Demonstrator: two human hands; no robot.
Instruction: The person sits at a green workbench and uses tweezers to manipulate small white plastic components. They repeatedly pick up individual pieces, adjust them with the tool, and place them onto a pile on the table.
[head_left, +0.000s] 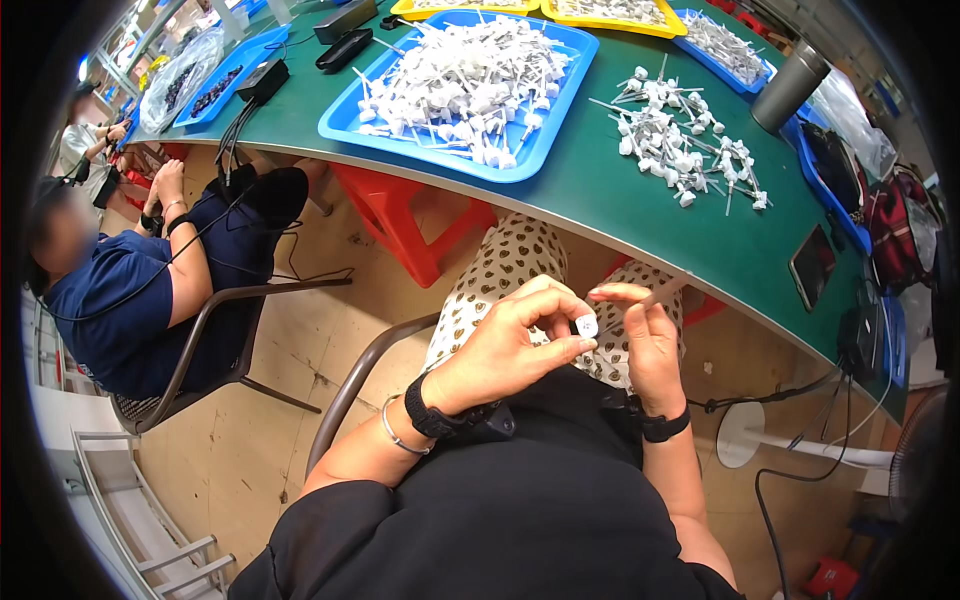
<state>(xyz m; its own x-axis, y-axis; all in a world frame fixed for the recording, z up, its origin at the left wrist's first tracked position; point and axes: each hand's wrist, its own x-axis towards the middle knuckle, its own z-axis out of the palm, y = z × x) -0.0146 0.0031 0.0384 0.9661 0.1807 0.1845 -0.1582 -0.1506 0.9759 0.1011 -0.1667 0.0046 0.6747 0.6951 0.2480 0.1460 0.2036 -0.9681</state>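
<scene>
Over my lap, my left hand is closed, pinching a small white plastic piece between thumb and fingers. Its round end with small marks faces up; the rest is hidden by the fingers. My right hand is just right of it, fingers stretched out and apart, with nothing visible held; its fingertips come close to the piece. On the green table ahead, a blue tray is heaped with white plastic parts on thin stems. To its right lies a loose pile of similar parts.
Yellow trays stand at the far edge. A grey bottle, a phone and a plaid bag are on the right. A co-worker sits at left. Black cables hang off the table; a red stool is beneath.
</scene>
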